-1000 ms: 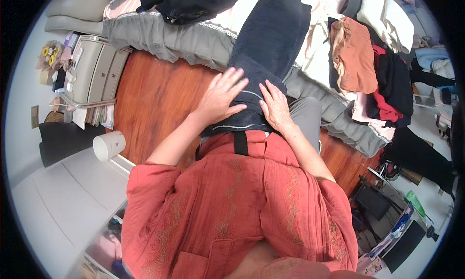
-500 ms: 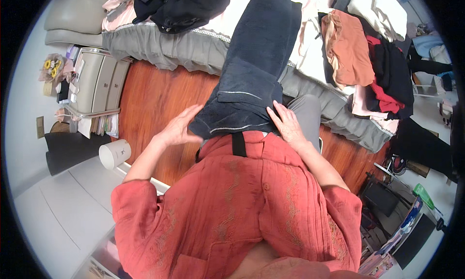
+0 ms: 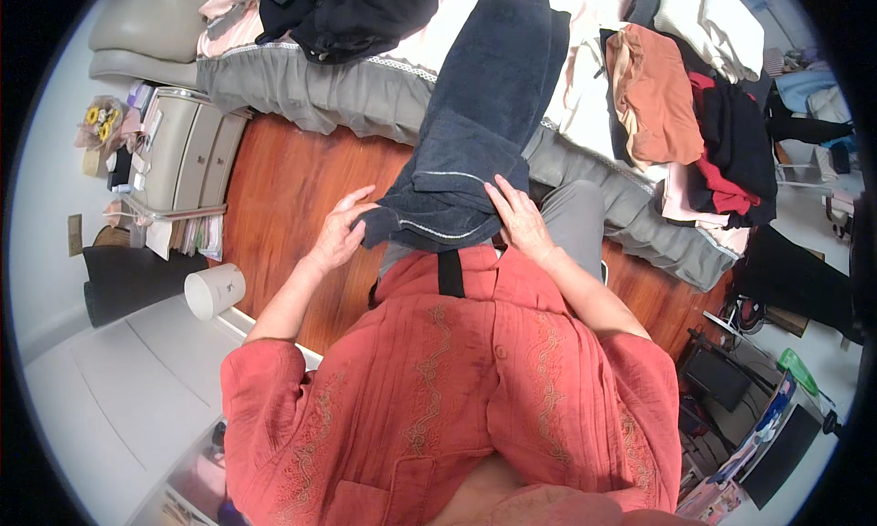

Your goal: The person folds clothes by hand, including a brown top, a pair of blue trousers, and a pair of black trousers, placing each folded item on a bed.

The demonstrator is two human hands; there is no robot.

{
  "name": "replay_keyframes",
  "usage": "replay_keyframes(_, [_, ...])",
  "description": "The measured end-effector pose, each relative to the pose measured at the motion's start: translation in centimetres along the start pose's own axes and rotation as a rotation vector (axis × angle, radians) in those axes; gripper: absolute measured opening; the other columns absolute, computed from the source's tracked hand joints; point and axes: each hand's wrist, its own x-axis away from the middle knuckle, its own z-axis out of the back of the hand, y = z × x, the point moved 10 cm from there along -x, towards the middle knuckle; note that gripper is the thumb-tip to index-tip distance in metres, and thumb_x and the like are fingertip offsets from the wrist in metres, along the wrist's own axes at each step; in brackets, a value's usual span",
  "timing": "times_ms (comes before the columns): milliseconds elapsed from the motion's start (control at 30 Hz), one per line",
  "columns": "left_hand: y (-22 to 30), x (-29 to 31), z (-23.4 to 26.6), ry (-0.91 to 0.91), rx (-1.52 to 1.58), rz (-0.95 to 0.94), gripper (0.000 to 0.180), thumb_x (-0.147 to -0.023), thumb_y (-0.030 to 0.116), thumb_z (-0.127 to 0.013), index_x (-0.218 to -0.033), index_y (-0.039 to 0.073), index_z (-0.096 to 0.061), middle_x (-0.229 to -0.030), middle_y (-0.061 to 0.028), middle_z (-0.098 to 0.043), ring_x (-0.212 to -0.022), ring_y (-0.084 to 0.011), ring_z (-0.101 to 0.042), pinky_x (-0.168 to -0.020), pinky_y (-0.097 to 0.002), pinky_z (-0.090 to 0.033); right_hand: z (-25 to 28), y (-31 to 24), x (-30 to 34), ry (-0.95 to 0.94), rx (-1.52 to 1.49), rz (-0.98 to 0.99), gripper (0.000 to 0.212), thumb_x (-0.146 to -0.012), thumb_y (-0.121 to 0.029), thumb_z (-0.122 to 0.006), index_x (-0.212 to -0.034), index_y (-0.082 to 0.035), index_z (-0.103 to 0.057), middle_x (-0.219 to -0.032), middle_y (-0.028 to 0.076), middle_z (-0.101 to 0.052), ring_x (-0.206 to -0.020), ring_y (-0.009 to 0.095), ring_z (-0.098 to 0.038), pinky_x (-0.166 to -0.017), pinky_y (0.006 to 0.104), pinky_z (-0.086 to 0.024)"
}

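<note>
- The dark blue cloth (image 3: 484, 97) is long. Its far end lies on the bed (image 3: 585, 88), and its near end is bunched over the person's lap.
- The left hand (image 3: 342, 231) pinches the near left corner of the cloth.
- The right hand (image 3: 521, 223) has its fingers on the right edge of the cloth. I cannot tell if its thumb is gripping underneath.
- The white bin (image 3: 215, 291) stands by the wall on the left. I cannot see what is in it.
- The grey cabinet (image 3: 194, 156) is closed, so its inside is hidden. Papers (image 3: 187, 236) stand in the rack under it.
- At the bottom left, pink things (image 3: 203, 476) are too hard to make out.
- The black clothes (image 3: 343, 15) on the bed are cut off at the top.
</note>
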Motion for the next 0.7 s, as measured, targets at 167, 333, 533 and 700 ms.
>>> replay_keyframes(167, [0.1, -1.2, -0.2, -0.163, 0.058, 0.029, 0.049, -0.080, 0.004, -0.057, -0.129, 0.007, -0.054, -0.138, -0.0158, -0.048, -0.127, -0.0328, -0.048, -0.105, -0.0398, -0.040, -1.1, -0.3, 0.3, -0.014, 0.120, 0.056, 0.077, -0.076, -0.002, -0.058, -0.147, -0.010, -0.030, -0.148, 0.021, -0.032, -0.116, 0.033, -0.051, -0.096, 0.0428, -0.044])
replay_keyframes(333, [-1.2, 1.0, -1.8, -0.310, -0.147, 0.104, 0.074, -0.074, 0.011, -0.070, -0.141, 0.013, -0.040, -0.141, -0.0150, -0.045, -0.130, -0.0340, -0.043, -0.106, -0.0411, -0.039, -1.3, -1.5, -0.2, -0.021, 0.353, 0.106, 0.070, -0.081, -0.004, -0.053, -0.147, -0.010, -0.030, -0.148, 0.023, -0.031, -0.116, 0.033, -0.051, -0.094, 0.0407, -0.044])
replay_keyframes(533, [-3.0, 1.7, -3.3, -0.335, -0.376, 0.143, 0.105, -0.064, 0.023, -0.084, -0.150, 0.018, -0.023, -0.150, -0.0165, -0.030, -0.133, -0.0358, -0.039, -0.108, -0.0416, -0.038, -0.6, -0.9, -1.2, 0.031, 0.210, 0.021, 0.077, -0.073, 0.000, -0.059, -0.145, -0.012, -0.035, -0.145, 0.019, -0.038, -0.109, 0.033, -0.054, -0.091, 0.0418, -0.046])
replay_keyframes(700, [1.4, -0.6, -3.4, -0.127, -0.372, -0.146, 0.090, -0.068, 0.014, -0.079, -0.146, 0.020, -0.035, -0.152, -0.0166, -0.027, -0.135, -0.0366, -0.035, -0.110, -0.0424, -0.035, 1.9, 0.3, -1.9, 0.069, -0.074, -0.143, 0.076, -0.060, 0.004, -0.061, -0.134, -0.012, -0.050, -0.135, 0.010, -0.051, -0.105, 0.033, -0.055, -0.093, 0.0405, -0.048])
